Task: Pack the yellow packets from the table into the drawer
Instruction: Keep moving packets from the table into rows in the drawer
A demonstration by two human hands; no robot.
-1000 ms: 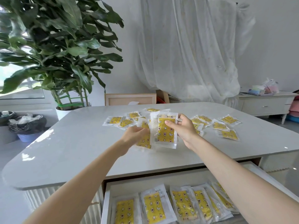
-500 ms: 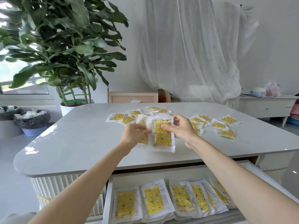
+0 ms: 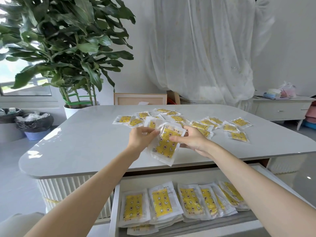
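**Grip.** At centre frame, the left hand [image 3: 142, 139] pinches the upper left edge of the held packet [image 3: 166, 146] between thumb and curled fingers. The right hand [image 3: 193, 141] clamps the packet's right edge, with the thumb laid across the front face. Both grips are closed on the plastic. The packet hangs tilted, its lower corner pointing toward the bottom of the frame, clear of the table [image 3: 85, 144]. We judge that the two-handed hold is meant to square the item up before it goes down. A second wrapper shows just behind its upper left corner, but we cannot tell whether that one is also gripped.

**Item condition.** The packet is a clear, crinkled sleeve with wide transparent margins. Inside is a yellow insert printed with stars, moons and small round motifs. We judge it thin, limp and likely slippery.

**Surroundings.**
- **On the table:** Loose packets [image 3: 239, 136] lie scattered and overlapping from the centre to the right of the frame, beyond the hands.
- **In the drawer:** The drawer [image 3: 114, 212] stands open along the bottom of the frame, below the table edge. Packed packets [image 3: 161, 203] lie inside it in an overlapping row.
- **Progress:** We judge the work partly done, since many packets remain on the table.
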